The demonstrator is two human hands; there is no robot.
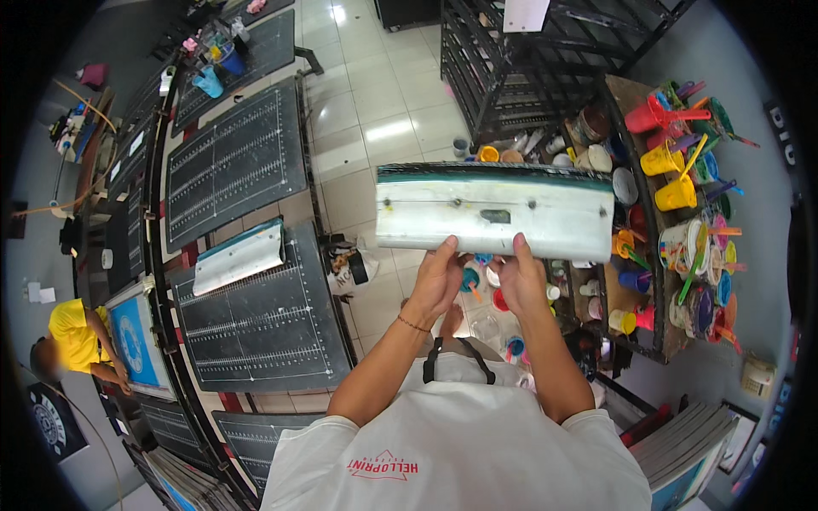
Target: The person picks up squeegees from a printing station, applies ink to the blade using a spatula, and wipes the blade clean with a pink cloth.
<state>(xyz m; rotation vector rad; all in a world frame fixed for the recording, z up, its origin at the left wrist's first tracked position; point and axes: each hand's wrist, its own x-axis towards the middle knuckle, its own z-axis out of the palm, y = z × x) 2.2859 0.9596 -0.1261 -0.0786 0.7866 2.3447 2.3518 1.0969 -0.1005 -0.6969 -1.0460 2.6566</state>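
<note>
In front of me I hold up a wide screen-printing squeegee (426,223), a pale metal holder with a dark green blade along its far edge. My left hand (437,274) grips its near edge left of the middle, thumb on top. Close beside it, my right hand (521,279) grips the same edge, thumb also on top. The fingers under the squeegee are hidden. A second squeegee (241,257) with a similar metal holder lies on a black printing board (256,341) to my left.
On the right, a wooden shelf (615,319) bears several colourful ink tubs, such as a yellow tub (676,194). More pots stand on the floor below. A black metal rack (477,85) stands ahead. At far left, a person in yellow (72,334) handles a blue-and-white screen frame (141,345).
</note>
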